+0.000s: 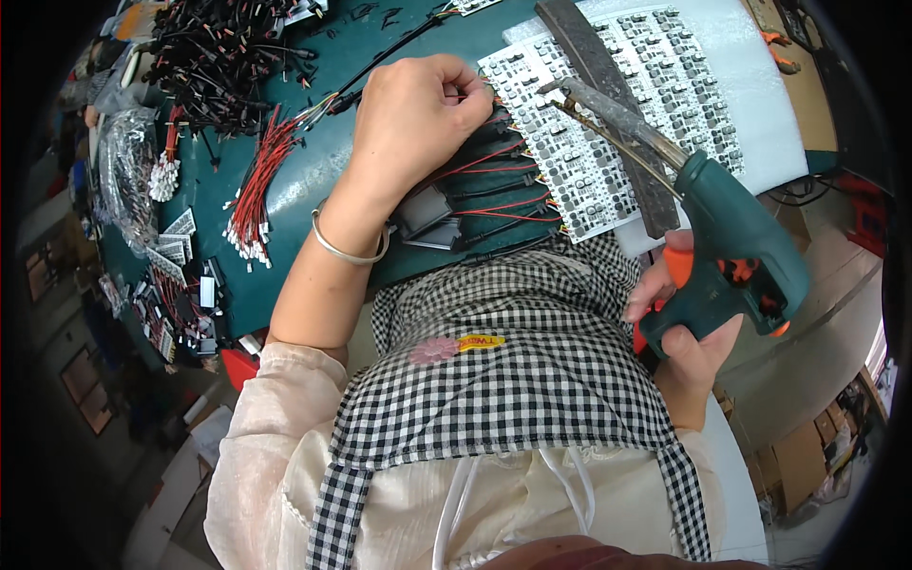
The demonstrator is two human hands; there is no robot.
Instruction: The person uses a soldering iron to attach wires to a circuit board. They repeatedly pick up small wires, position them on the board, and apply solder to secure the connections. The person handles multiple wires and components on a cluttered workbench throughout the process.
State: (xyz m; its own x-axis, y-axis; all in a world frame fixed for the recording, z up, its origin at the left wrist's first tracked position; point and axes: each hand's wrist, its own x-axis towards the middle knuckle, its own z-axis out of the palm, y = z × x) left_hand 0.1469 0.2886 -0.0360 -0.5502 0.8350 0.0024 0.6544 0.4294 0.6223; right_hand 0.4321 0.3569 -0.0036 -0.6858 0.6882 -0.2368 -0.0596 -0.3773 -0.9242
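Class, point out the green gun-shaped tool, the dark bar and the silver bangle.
Green gun-shaped tool (727,214), head view: upper body.
Dark bar (587,52), head view: upper stretch.
Silver bangle (348,256), head view: lower band.

At the left edge of the white circuit-board panel (570,152), the left hand (413,119) pinches a multicoloured wire lead (492,99). The right hand (692,353) grips a green soldering gun (727,204), its tip above the panel. A dark bar (587,52) lies across the panel; white foam (774,123) shows beyond its right edge. Well left of the panel lie red wires with white connectors (255,209) and heaped black cables (214,71).
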